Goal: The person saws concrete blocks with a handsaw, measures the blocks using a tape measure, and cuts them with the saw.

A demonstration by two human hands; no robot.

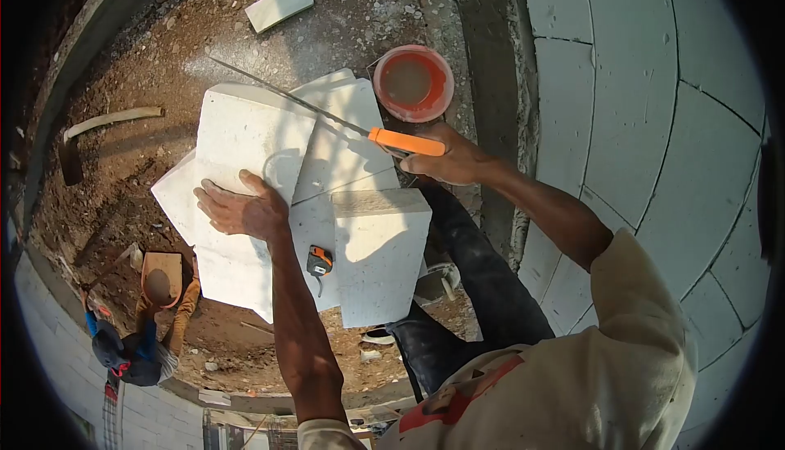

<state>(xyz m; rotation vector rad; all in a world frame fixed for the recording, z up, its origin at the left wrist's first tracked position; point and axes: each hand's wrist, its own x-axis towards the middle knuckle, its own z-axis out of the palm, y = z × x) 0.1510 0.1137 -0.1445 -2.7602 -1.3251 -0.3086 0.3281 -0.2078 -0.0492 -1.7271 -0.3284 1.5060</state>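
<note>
My right hand is closed round the orange handle of a hand saw. The thin blade reaches up and left across the far end of a white block. On top of that block my left hand lies flat with its fingers spread. More white blocks are stacked underneath and beside it, one of them a smaller upright block nearer my legs. An orange and black tape measure rests on the white surface between my left forearm and that block.
A red bucket of greyish liquid stands beyond the blocks. A loose white piece lies on the dirt. At left is a hoe. A co-worker is by an orange container at lower left. A block wall rises at right.
</note>
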